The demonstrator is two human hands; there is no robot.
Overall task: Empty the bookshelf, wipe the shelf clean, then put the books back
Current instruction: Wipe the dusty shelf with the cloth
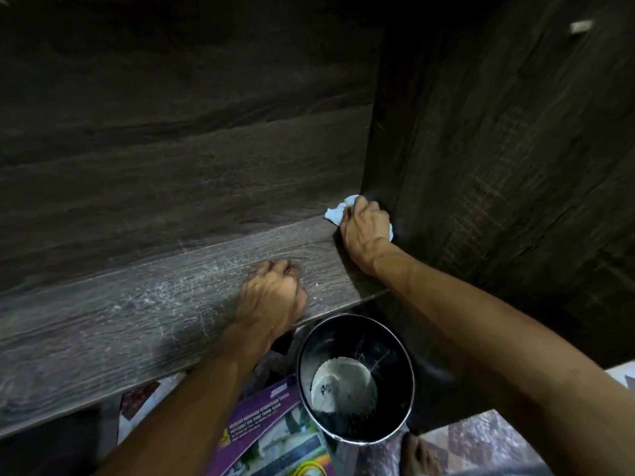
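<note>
The dark wood-grain shelf board [144, 314] runs across the view, dusty and streaked, with no books on it. My right hand [364, 231] presses a pale blue cloth [338, 210] into the shelf's back right corner, where the board meets the upright side panel [498, 166]. My left hand [271, 297] rests on the board near its front edge, fingers curled shut, nothing visible in it. A purple-covered book [261, 427] lies on the floor below the shelf.
A black bucket [405, 389] with a pale inside bottom stands on the floor just below the shelf edge, between my forearms. Patterned floor covering [488, 444] lies at the lower right. The dark back panel [171, 149] rises behind the board.
</note>
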